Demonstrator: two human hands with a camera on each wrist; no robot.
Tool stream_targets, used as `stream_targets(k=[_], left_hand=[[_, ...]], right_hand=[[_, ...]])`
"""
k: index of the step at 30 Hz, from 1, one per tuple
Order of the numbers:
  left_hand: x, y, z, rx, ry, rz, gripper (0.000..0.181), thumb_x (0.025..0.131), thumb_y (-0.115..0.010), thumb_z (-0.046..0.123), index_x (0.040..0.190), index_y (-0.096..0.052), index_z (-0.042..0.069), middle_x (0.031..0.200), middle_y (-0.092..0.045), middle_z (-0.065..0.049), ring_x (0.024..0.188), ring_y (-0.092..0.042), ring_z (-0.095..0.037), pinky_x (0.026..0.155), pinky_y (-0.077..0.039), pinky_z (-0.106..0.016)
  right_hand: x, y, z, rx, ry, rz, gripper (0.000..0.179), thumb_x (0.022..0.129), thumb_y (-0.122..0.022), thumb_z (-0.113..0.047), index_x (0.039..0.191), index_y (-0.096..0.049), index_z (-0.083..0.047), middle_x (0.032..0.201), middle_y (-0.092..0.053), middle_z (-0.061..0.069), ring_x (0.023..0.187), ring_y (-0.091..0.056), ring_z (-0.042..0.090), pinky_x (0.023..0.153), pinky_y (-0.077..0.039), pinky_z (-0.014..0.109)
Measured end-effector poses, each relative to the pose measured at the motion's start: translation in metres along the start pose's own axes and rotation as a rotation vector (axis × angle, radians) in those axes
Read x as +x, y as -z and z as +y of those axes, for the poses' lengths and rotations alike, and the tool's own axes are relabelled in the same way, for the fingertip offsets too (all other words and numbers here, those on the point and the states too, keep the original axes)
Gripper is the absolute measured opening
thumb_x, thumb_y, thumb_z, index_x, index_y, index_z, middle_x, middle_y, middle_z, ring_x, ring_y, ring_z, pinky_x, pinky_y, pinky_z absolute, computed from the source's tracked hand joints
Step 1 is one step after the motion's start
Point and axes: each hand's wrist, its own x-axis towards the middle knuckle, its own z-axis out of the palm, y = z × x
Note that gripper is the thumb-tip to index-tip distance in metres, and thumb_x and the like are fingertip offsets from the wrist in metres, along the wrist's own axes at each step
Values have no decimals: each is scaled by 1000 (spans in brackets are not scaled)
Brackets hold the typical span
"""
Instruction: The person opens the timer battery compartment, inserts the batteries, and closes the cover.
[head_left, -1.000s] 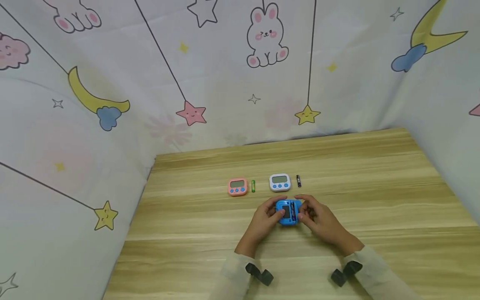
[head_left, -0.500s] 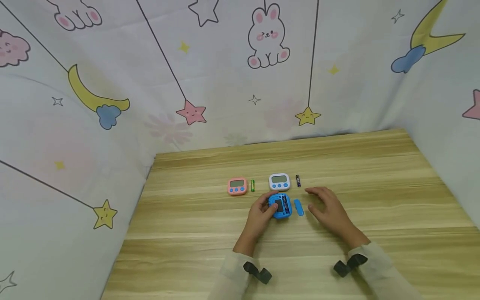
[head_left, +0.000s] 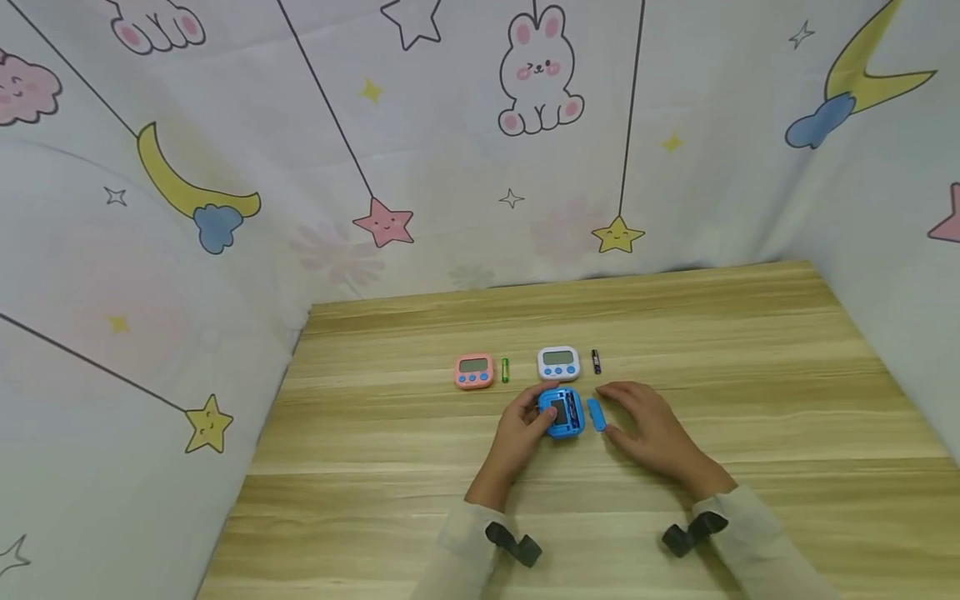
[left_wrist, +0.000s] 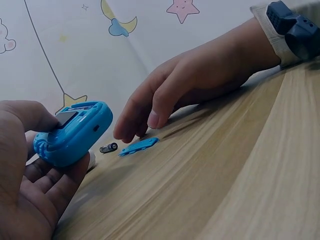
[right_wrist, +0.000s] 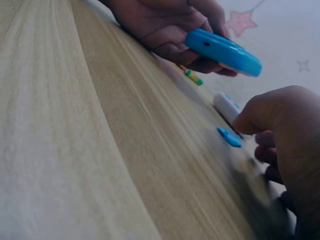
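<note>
My left hand (head_left: 519,437) grips a blue digital timer (head_left: 556,425) turned back side up, thumb across its back. A dark battery (head_left: 572,410) lies in the timer's uncovered slot. In the left wrist view the timer (left_wrist: 75,142) is tilted and held above the table. Just to its right, a small blue battery cover (head_left: 596,415) lies on the wood. Around that cover's right side is my right hand (head_left: 656,429), fingers and thumb spread apart, with nothing between them. The right wrist view shows the thumb over the table close to the cover (right_wrist: 230,137).
Beyond my hands sit a pink timer (head_left: 475,372) with a green battery (head_left: 506,371) beside it, and a white timer (head_left: 558,364) with a black battery (head_left: 596,362) at its right. A patterned cloth wall (head_left: 450,150) rises behind the wooden table (head_left: 360,500).
My right hand has come off the timer, drawn right, then moved back left toward the blue cover, which now shows on the table. My left hand has shifted the timer slightly left and away.
</note>
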Motion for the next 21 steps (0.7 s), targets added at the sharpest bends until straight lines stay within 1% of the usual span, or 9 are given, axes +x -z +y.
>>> stream_targets(k=[7, 12, 17, 21], left_hand=[[0, 0, -1, 2, -7, -6, 40, 96, -59, 10, 135, -58, 14, 130, -59, -6, 109, -61, -19, 87, -52, -32], [0, -1, -1, 9, 3, -9, 39, 96, -59, 11, 135, -58, 15, 131, -58, -6, 108, -61, -19, 87, -52, -32], [0, -1, 0, 13, 5, -15, 39, 96, -59, 12, 135, -58, 14, 132, -57, -7, 110, -61, -20, 88, -52, -33], [-1, 0, -1, 14, 7, -15, 38, 96, -59, 11, 134, -59, 16, 133, -57, -7, 110, -61, -20, 89, -51, -33]], right_hand=[[-1, -3, -1, -63, 20, -34, 55, 84, -72, -26, 135, -57, -12, 133, -52, 4, 126, -43, 30, 99, -33, 58], [-2, -3, -3, -94, 21, -62, 55, 87, -70, -28, 137, -56, -12, 136, -49, 5, 128, -40, 31, 99, -32, 60], [-3, -4, -3, -109, 21, -67, 53, 88, -70, -27, 137, -56, -14, 136, -49, 5, 128, -39, 31, 98, -32, 60], [-2, -6, -3, -112, 6, -78, 54, 87, -69, -28, 137, -55, -15, 137, -48, 5, 129, -38, 31, 99, -32, 60]])
